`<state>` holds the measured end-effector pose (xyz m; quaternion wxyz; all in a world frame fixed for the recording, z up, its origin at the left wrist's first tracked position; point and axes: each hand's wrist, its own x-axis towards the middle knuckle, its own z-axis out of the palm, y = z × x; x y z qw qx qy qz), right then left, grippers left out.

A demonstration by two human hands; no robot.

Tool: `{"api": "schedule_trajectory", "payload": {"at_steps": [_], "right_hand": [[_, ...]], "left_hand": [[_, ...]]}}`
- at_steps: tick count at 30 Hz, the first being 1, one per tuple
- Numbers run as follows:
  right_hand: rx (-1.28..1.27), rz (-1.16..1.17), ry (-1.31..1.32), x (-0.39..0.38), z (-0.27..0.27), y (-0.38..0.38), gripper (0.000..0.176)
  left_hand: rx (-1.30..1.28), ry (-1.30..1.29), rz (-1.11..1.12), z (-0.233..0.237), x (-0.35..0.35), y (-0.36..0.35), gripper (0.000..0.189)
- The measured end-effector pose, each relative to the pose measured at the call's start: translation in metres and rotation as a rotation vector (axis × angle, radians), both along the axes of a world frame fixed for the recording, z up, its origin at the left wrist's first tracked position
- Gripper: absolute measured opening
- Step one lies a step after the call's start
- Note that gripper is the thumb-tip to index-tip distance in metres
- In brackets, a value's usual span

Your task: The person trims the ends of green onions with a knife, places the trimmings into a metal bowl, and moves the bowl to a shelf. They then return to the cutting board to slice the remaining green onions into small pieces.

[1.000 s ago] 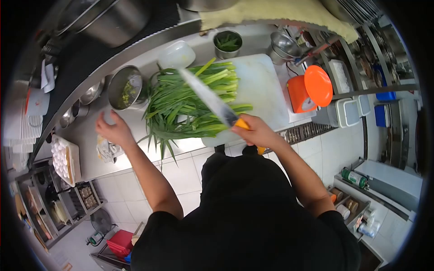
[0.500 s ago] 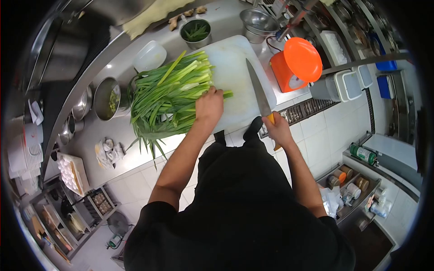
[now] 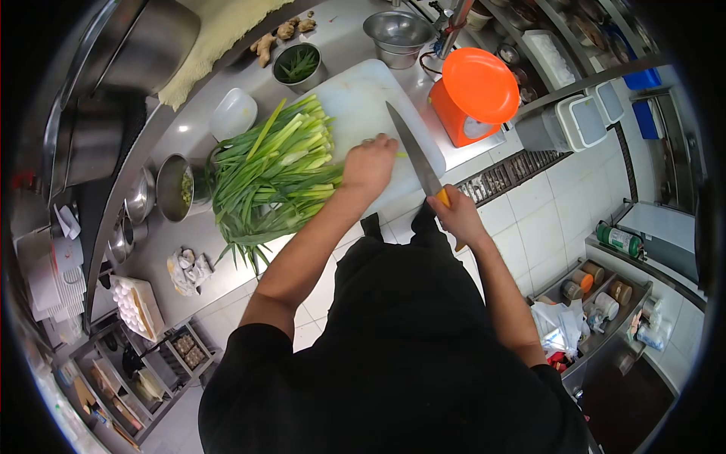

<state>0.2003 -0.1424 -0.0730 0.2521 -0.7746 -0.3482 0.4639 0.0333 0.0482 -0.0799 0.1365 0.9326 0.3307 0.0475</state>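
A large heap of scallions [image 3: 265,178] lies across the left part of the white cutting board [image 3: 355,87], white ends to the right and leaves hanging over the front edge. My left hand [image 3: 370,165] is over the board, just right of the heap, its fingers curled closed. A thin green scallion end pokes out past its fingertips; the rest is hidden under the hand. My right hand [image 3: 460,216] grips the yellow handle of a long kitchen knife [image 3: 414,151]. The blade slants away over the board's right side, its tip pointing to the far edge.
An orange scale [image 3: 480,87] stands right of the board. Beyond it are metal bowls [image 3: 397,34], a pot of cut greens [image 3: 299,66] and ginger [image 3: 265,47]. To the left sit a white dish [image 3: 234,113], a metal pot [image 3: 175,188], a crumpled cloth [image 3: 188,270] and eggs [image 3: 130,306].
My left hand has shifted right, off the scallion heap and closer to the knife blade. My right hand still holds the knife. The camera view has shifted slightly.
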Motion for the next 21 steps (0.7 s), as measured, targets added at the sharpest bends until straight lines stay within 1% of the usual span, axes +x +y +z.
{"api": "schedule_trajectory", "payload": {"at_steps": [2, 5, 8, 11, 14, 17, 21], "right_hand": [[0.010, 0.006, -0.031, 0.001, -0.002, 0.000, 0.040], [0.052, 0.035, -0.129, 0.005, -0.016, 0.000, 0.039], [0.082, 0.067, -0.201, 0.005, -0.018, 0.002, 0.039], [0.084, 0.110, -0.243, 0.007, -0.010, 0.006, 0.038], [0.112, 0.166, -0.307, 0.006, -0.007, 0.010, 0.037], [0.163, 0.229, -0.403, 0.007, -0.013, 0.013, 0.036], [0.136, 0.282, -0.483, 0.001, 0.002, 0.026, 0.034]], "left_hand": [[0.041, -0.072, -0.140, -0.003, 0.015, -0.005, 0.012], [0.086, -0.040, -0.246, -0.013, 0.025, -0.009, 0.013], [0.095, -0.074, -0.253, -0.024, 0.021, -0.012, 0.018], [0.041, -0.162, -0.160, -0.036, 0.013, -0.010, 0.022], [0.005, -0.237, -0.052, -0.043, 0.006, -0.001, 0.021], [-0.072, -0.323, 0.049, -0.040, -0.002, 0.007, 0.015], [-0.077, -0.309, 0.099, -0.039, 0.000, 0.009, 0.011]]}}
